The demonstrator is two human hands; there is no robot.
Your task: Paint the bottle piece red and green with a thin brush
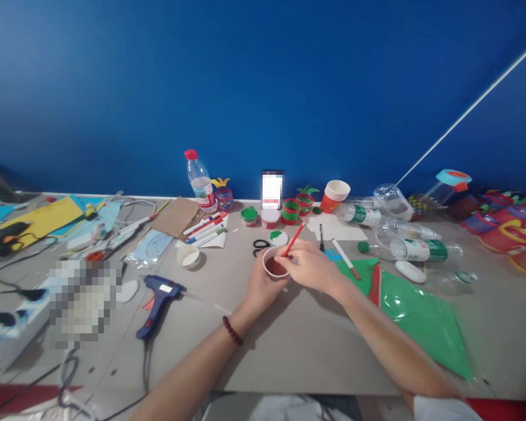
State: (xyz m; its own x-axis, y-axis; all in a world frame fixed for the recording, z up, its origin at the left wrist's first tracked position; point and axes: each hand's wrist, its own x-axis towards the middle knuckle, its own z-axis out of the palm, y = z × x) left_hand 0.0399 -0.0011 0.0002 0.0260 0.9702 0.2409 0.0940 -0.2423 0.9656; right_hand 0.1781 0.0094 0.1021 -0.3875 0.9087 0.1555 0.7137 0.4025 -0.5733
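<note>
My left hand [259, 286] is wrapped round a small white paint pot [274, 266] with red paint in it, at the middle of the grey table [298, 345]. My right hand [309, 266] pinches a red-handled brush [294, 238], whose tip dips into the pot. A dark bead bracelet [232, 330] sits on my left wrist.
A blue glue gun [158, 298] lies left of my arm. Green sheets [421, 316] lie to the right. Behind the pot are scissors [260, 245], paint tubs [269, 218], markers [206, 227], a water bottle [200, 181], stacked paper cups [334, 196] and several empty plastic bottles [414, 248]. Cables clutter the left.
</note>
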